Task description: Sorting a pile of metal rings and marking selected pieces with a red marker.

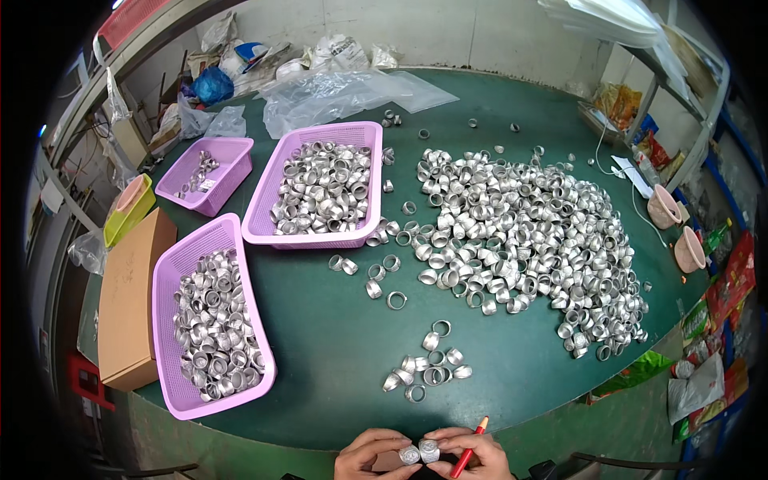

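At the table's near edge, my left hand point(364, 458) pinches a short silvery metal ring point(410, 455) between its fingertips. Right beside it, my right hand point(486, 458) holds another metal ring point(430, 451), the two rings close together or touching. A red pencil point(463, 462) also sits in my right hand, its pale tip pointing up and away. Just beyond my hands lies a small group of loose rings point(433, 375). Farther off to the right spreads a large heap of similar rings point(512, 232).
Two lilac baskets, one near point(266, 382) and one farther point(310, 239), are filled with rings. A smaller lilac basket point(233, 181) holds a few. At left stands a cardboard box point(128, 312). Clear plastic sheeting point(320, 100) lies at the back; two pink baskets point(690, 250) sit at the right edge.
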The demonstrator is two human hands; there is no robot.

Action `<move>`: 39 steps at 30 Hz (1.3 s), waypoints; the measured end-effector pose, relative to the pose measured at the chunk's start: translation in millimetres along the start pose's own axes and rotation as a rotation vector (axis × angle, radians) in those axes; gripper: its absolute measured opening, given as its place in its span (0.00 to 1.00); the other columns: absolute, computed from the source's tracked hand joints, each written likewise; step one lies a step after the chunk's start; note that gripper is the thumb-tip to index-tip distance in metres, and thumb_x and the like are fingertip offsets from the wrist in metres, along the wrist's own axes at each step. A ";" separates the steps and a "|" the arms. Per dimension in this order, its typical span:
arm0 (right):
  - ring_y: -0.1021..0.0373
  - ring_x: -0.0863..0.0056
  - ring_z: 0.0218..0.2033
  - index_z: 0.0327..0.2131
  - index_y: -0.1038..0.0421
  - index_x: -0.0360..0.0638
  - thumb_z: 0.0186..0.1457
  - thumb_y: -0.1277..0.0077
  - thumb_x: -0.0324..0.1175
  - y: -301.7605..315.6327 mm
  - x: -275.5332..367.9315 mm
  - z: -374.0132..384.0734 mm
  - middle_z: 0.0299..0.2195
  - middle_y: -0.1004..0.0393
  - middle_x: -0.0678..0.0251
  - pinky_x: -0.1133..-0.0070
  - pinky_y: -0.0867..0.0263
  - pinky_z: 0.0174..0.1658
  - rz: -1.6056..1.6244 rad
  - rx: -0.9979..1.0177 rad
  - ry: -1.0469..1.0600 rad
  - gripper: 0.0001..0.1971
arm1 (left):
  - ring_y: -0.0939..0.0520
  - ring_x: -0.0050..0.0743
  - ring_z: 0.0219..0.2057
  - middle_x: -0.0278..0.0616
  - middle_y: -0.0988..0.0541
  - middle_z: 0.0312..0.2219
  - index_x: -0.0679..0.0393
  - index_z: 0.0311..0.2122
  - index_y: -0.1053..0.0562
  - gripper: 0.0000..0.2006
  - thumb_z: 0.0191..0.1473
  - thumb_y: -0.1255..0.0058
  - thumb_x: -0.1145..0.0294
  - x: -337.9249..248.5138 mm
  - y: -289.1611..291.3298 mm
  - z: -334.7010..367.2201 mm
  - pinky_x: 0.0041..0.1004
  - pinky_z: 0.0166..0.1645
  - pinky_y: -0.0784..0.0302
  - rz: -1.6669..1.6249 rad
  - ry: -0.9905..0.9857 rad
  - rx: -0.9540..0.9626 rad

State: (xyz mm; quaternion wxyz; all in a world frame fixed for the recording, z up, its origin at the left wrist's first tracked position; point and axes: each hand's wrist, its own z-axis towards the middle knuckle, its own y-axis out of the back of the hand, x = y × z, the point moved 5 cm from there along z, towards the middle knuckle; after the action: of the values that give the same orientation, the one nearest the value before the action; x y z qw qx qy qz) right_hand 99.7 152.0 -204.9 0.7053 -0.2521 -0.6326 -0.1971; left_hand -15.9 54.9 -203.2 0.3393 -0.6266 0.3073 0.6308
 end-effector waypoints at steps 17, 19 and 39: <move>0.32 0.64 0.34 0.30 0.34 0.39 0.31 0.41 0.24 1.5 36.1 12.1 0.32 0.29 0.60 0.73 0.38 0.37 -0.468 0.005 0.289 0.17 | 0.27 0.29 0.28 0.40 0.29 0.28 0.62 0.30 0.31 0.14 0.34 0.41 0.73 11.2 -1.6 2.6 0.23 0.32 0.31 -0.064 0.097 0.084; 0.32 0.64 0.33 0.30 0.34 0.39 0.32 0.41 0.24 -0.1 34.3 13.6 0.32 0.29 0.60 0.74 0.38 0.37 -0.440 0.000 0.282 0.17 | 0.27 0.28 0.28 0.39 0.29 0.29 0.61 0.31 0.32 0.11 0.39 0.45 0.73 16.5 -6.9 6.5 0.22 0.32 0.30 -0.430 0.243 0.081; 0.38 0.60 0.29 0.28 0.37 0.40 0.40 0.51 0.24 13.2 -10.8 27.1 0.26 0.34 0.58 0.73 0.42 0.34 -0.637 0.077 0.092 0.08 | 0.34 0.41 0.33 0.45 0.34 0.28 0.61 0.29 0.29 0.08 0.38 0.49 0.72 20.3 60.1 88.9 0.34 0.39 0.41 1.112 -0.191 -0.156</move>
State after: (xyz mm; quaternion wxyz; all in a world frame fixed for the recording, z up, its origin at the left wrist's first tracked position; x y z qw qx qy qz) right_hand 84.8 178.4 -215.0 0.6451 -0.0053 -0.6540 -0.3951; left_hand -116.1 93.1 -223.4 -0.0649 -0.3337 0.5113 0.7893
